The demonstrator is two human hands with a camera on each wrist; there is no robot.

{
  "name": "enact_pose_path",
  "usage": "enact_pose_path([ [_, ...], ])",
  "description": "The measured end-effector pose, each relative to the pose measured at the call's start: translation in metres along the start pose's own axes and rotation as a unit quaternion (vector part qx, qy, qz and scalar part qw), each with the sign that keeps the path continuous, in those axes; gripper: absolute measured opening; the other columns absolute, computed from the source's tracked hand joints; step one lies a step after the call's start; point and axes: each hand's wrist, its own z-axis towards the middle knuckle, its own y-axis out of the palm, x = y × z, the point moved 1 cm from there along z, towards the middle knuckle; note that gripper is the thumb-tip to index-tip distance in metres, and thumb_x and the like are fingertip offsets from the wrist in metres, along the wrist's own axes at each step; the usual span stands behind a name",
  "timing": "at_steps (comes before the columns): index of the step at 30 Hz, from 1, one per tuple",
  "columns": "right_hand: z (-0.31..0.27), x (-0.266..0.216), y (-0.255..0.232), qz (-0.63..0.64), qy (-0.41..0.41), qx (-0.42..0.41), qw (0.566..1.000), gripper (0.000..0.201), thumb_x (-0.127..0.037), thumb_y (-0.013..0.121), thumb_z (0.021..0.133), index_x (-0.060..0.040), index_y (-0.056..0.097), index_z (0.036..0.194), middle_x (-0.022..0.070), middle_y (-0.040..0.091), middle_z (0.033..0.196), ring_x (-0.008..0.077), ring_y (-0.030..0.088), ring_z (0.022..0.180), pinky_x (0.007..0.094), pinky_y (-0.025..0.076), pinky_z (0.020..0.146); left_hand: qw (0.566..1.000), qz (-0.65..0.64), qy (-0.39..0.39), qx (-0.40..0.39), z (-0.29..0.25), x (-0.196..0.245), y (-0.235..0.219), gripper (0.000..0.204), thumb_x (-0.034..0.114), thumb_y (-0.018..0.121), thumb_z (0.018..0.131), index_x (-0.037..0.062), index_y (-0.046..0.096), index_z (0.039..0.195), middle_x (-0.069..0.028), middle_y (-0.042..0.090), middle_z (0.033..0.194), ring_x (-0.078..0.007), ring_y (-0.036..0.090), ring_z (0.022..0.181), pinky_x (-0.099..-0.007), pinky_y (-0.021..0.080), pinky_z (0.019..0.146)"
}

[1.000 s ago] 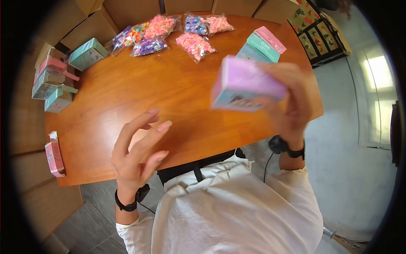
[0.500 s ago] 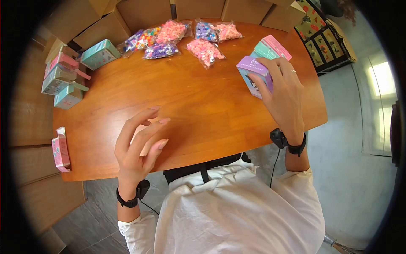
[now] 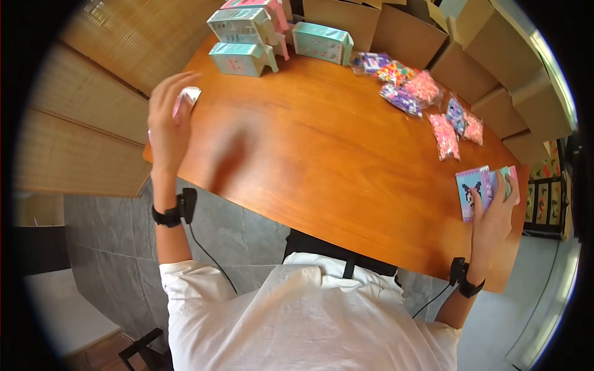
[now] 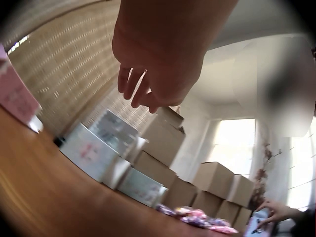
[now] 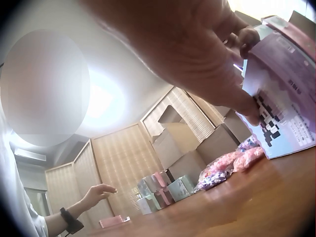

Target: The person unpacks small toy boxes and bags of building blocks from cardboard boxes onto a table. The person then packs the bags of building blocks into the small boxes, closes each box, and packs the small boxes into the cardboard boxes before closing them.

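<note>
At the right end of the wooden table my right hand (image 3: 493,219) grips a purple and blue box (image 3: 471,193), thumb on its pictured face and fingers over the top. The right wrist view shows this box (image 5: 281,106) upright on the table, with teal and pink boxes (image 3: 513,185) right beside it. On the far left, my left hand (image 3: 168,127) is raised with loosely bent fingers, overlapping a small pink box (image 3: 185,102) in the head view. That pink box (image 4: 17,96) appears apart from the left hand (image 4: 158,79) in the left wrist view.
Teal and pink boxes (image 3: 241,28) with flaps out are stacked at the back left, beside another teal box (image 3: 322,43). Several clear bags of coloured beads (image 3: 424,89) lie toward the back right. Cardboard boxes (image 3: 408,34) line the far edge; a woven screen (image 3: 93,123) borders the left.
The right hand has carried the purple box from mid-air to the teal and pink boxes and still holds it. My left hand has moved left to the small pink box; the head view has swung left.
</note>
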Motion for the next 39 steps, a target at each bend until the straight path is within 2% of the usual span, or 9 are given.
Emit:
enact_pose_path([
  [5, -0.002, -0.005, -0.003, -0.009, 0.011, -0.004, 1.000, 0.055, -0.028, 0.074, 0.094, -0.0091, 0.054, 0.141, 0.0147, 0.047, 0.148, 0.0369, 0.059, 0.125, 0.0458, 0.056, 0.093, 0.967, 0.228, -0.110, -0.007, -0.035, -0.113, -0.024, 0.046, 0.019, 0.068, 0.099, 0.0021, 0.057, 0.140, -0.0188, 0.063, 0.134, -0.0361, 0.057, 0.126, -0.0424, 0.043, 0.109],
  [7, -0.005, -0.005, -0.010, -0.018, 0.021, 0.003, 1.000, 0.056, -0.029, 0.075, 0.094, -0.0087, 0.054, 0.141, 0.0145, 0.047, 0.148, 0.0367, 0.059, 0.126, 0.0458, 0.055, 0.094, 0.958, 0.274, -0.079, -0.040, -0.054, -0.136, -0.021, 0.068, 0.034, 0.077, 0.093, 0.0031, 0.049, 0.147, -0.0249, 0.060, 0.134, -0.0380, 0.060, 0.118, -0.0443, 0.053, 0.095],
  [9, -0.006, -0.018, -0.022, 0.021, 0.015, 0.028, 0.999, 0.057, -0.029, 0.076, 0.093, -0.0080, 0.055, 0.141, 0.0142, 0.047, 0.149, 0.0364, 0.059, 0.126, 0.0458, 0.054, 0.096, 0.903, 0.012, -0.392, -0.175, -0.060, -0.116, -0.018, 0.074, 0.034, 0.078, 0.092, 0.0025, 0.045, 0.150, -0.0237, 0.056, 0.136, -0.0319, 0.063, 0.113, -0.0382, 0.059, 0.071],
  [11, -0.006, -0.029, -0.033, 0.011, 0.013, 0.050, 0.999, 0.056, -0.027, 0.077, 0.092, -0.0078, 0.057, 0.140, 0.0133, 0.048, 0.149, 0.0362, 0.060, 0.124, 0.0450, 0.055, 0.093, 0.931, 0.034, -0.331, -0.153, -0.077, -0.126, -0.009, 0.076, 0.033, 0.079, 0.091, 0.0024, 0.044, 0.151, -0.0228, 0.053, 0.134, -0.0272, 0.064, 0.108, -0.0319, 0.055, 0.051],
  [13, -0.005, -0.040, -0.045, 0.063, -0.046, 0.097, 0.992, 0.054, -0.025, 0.078, 0.091, -0.0078, 0.058, 0.138, 0.0120, 0.051, 0.146, 0.0352, 0.062, 0.121, 0.0430, 0.057, 0.088, 0.934, 0.032, -0.314, -0.165, -0.077, -0.105, -0.002, 0.073, 0.028, 0.077, 0.092, 0.0031, 0.044, 0.152, -0.0223, 0.053, 0.135, -0.0311, 0.062, 0.114, -0.0364, 0.059, 0.072],
  [16, -0.007, -0.054, -0.051, 0.082, -0.074, 0.112, 0.988, 0.053, -0.024, 0.080, 0.090, -0.0081, 0.059, 0.135, 0.0108, 0.055, 0.140, 0.0337, 0.063, 0.117, 0.0409, 0.059, 0.082, 0.973, 0.036, -0.154, -0.166, -0.085, -0.094, 0.005, 0.072, 0.019, 0.075, 0.093, 0.0052, 0.041, 0.155, -0.0219, 0.052, 0.137, -0.0403, 0.055, 0.125, -0.0490, 0.041, 0.109],
  [23, -0.004, -0.080, -0.027, 0.158, -0.094, 0.043, 0.982, 0.052, -0.024, 0.081, 0.088, -0.0057, 0.059, 0.131, 0.0096, 0.058, 0.133, 0.0294, 0.064, 0.110, 0.0385, 0.058, 0.077, 0.972, 0.158, -0.099, -0.141, -0.068, -0.067, 0.012, 0.072, 0.026, 0.079, 0.091, 0.0050, 0.045, 0.151, -0.0237, 0.056, 0.137, -0.0436, 0.053, 0.128, -0.0511, 0.045, 0.106],
  [31, 0.029, -0.099, 0.060, -0.038, -0.184, -0.010, 0.982, 0.069, -0.029, 0.081, 0.085, 0.0033, 0.052, 0.139, 0.0264, 0.056, 0.138, 0.0381, 0.051, 0.132, 0.0464, 0.044, 0.106, 0.996, 0.081, 0.043, -0.014, 0.021, -0.011, 0.026, 0.059, 0.004, 0.070, 0.090, 0.0070, 0.051, 0.146, -0.0204, 0.053, 0.143, -0.0403, 0.047, 0.137, -0.0485, 0.039, 0.114],
  [39, 0.030, -0.087, 0.060, 0.053, -0.145, -0.127, 0.980, 0.066, -0.021, 0.076, 0.090, 0.0045, 0.047, 0.144, 0.0278, 0.053, 0.133, 0.0432, 0.053, 0.125, 0.0501, 0.044, 0.102, 0.979, 0.127, 0.126, -0.102, 0.125, -0.049, 0.056, 0.064, -0.003, 0.066, 0.083, 0.0087, 0.049, 0.143, -0.0177, 0.054, 0.139, -0.0398, 0.049, 0.134, -0.0504, 0.036, 0.113],
])
